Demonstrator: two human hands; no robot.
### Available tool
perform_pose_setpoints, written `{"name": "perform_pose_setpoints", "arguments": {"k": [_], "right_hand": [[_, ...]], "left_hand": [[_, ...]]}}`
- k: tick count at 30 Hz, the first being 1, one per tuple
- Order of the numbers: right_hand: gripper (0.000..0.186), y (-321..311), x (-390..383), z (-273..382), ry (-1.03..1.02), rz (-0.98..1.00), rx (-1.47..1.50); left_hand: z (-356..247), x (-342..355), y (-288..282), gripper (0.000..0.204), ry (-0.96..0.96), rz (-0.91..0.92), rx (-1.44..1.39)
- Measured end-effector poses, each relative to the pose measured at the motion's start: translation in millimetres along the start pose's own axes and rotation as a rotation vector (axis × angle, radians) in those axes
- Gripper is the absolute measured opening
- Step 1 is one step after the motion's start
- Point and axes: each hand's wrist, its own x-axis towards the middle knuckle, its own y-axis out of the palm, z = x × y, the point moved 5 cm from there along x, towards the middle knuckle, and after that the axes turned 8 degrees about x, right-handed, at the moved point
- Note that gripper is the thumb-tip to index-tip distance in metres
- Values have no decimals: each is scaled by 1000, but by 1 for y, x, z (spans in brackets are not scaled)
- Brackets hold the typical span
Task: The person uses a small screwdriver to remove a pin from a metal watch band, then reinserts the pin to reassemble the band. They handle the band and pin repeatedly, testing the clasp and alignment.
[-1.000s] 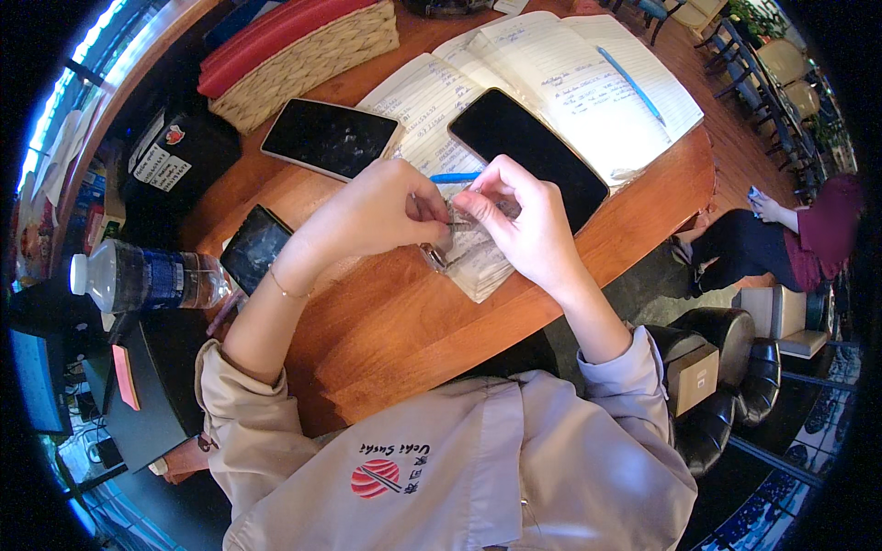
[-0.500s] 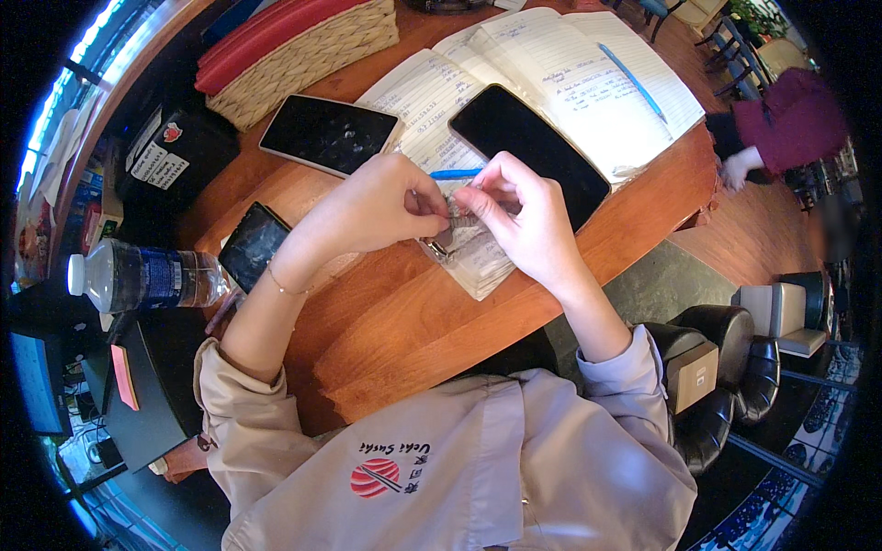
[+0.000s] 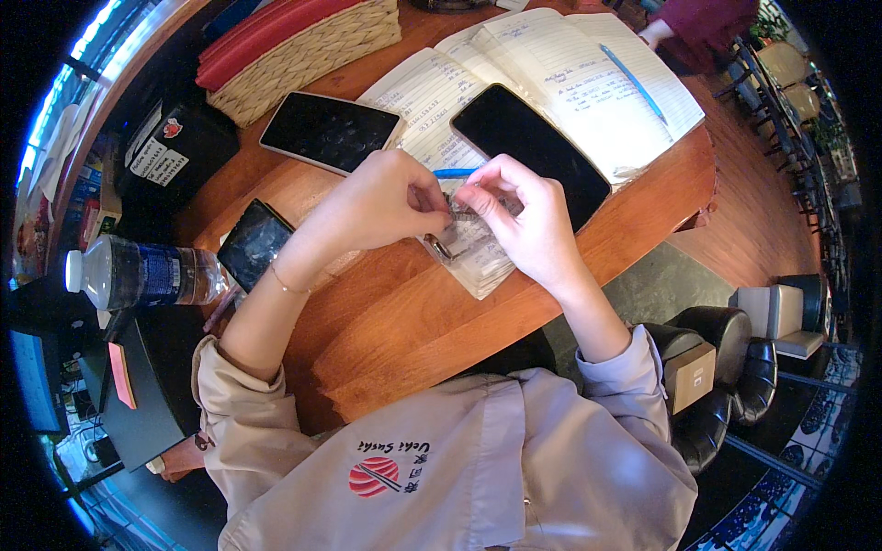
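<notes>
My left hand (image 3: pixel 386 202) and my right hand (image 3: pixel 524 220) are pinched close together over crumpled paper (image 3: pixel 478 271), both on a small, thin item that I cannot make out. A small metal piece (image 3: pixel 441 250) lies just below my fingers. A blue pen (image 3: pixel 450 173) lies behind them. To the right is a large black phone (image 3: pixel 528 138); behind my left hand is another phone (image 3: pixel 326 133), and a smaller dark phone (image 3: pixel 257 243) lies beside my left forearm.
Open notebooks (image 3: pixel 597 110) with another blue pen (image 3: pixel 634 83), a woven basket (image 3: pixel 303 64), a black box (image 3: pixel 175 156) and a water bottle (image 3: pixel 138 275) surround the workspace. Black stools (image 3: pixel 717 340) stand at right. A person in maroon (image 3: pixel 703 32) is at the upper right.
The person in maroon has moved from the right up to the top right, behind the notebooks. My hands have barely moved, staying pinched together over the paper.
</notes>
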Motion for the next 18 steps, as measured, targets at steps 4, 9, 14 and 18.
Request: {"name": "perform_pose_setpoints", "arguments": {"k": [4, 9, 14, 18], "right_hand": [[12, 2, -1, 1, -10, 11, -15], [10, 2, -3, 0, 4, 12, -58], [7, 4, -4, 3, -44, 8, -107], [6, 5, -5, 1, -45, 22, -99]], "left_hand": [[3, 0, 1, 18, -9, -18, -81], [-13, -8, -19, 18, 35, -3, 43], [-27, -13, -32, 19, 100, -152, 26], [-21, -14, -26, 16, 59, -98, 112]]}}
